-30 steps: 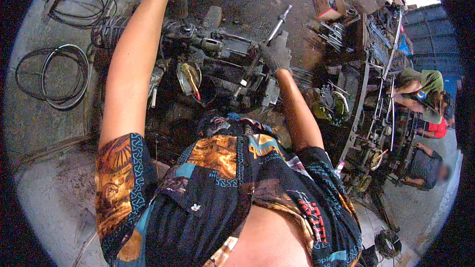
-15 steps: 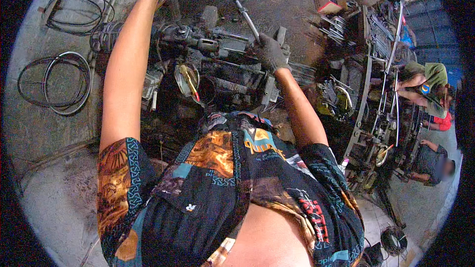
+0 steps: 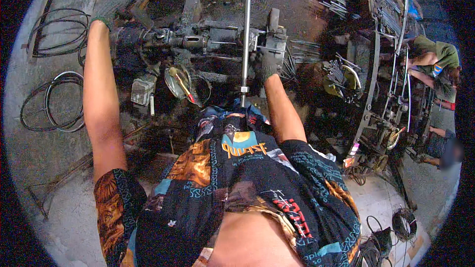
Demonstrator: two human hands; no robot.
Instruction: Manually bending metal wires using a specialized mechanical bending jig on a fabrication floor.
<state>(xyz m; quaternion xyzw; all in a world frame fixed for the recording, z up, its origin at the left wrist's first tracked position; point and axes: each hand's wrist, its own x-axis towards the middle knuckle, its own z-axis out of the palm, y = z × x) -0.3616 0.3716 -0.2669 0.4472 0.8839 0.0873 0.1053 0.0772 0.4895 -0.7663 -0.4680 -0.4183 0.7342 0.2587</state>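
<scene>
the nutted steel bar (image 3: 246,44) is now running near to far across the dark metal machine (image 3: 195,42), no longer slanting far-left from your right hand (image 3: 269,64). that gloved hand is sitting just right of the bar; whether it is gripping anything, i cannot tell. your gloved left hand (image 3: 116,1) is now showing far left, its grip unclear. you are apparently positioning the bar crosswise.

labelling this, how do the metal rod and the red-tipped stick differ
The metal rod is silvery; the red-tipped stick is mostly yellowish. The rod is far longer than the stick. The rod crosses the machine, while the stick slants in a shallow container. Both are slender.
</scene>
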